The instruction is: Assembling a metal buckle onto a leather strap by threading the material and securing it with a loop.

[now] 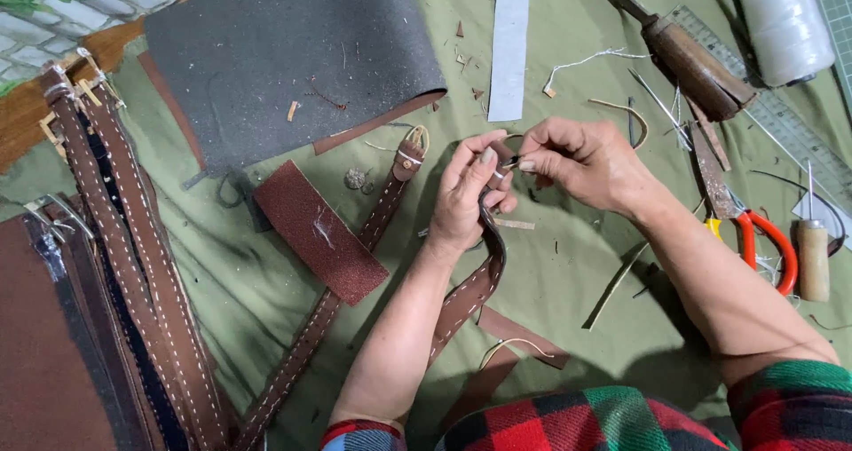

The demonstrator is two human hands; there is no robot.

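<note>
My left hand (pixel 469 193) grips the upper end of a brown leather strap with white stitching (pixel 466 296), lifting it off the green cloth (pixel 550 273). My right hand (pixel 587 160) pinches a small thin thing, perhaps a needle or thread, right at the strap's tip, fingertips touching those of the left hand. A second stitched brown strap (pixel 355 256) with a loop end lies just left of my left forearm.
Several finished straps with buckles (pixel 124 238) lie at the left. A dark grey leather sheet (pixel 284 51) lies at the back, a reddish-brown leather piece (pixel 319 231) near it. Orange-handled pliers (pixel 754 238), an awl (pixel 812 256), a wooden-handled tool (pixel 692 60), a thread spool (pixel 781 20) and a ruler (pixel 781 118) lie right.
</note>
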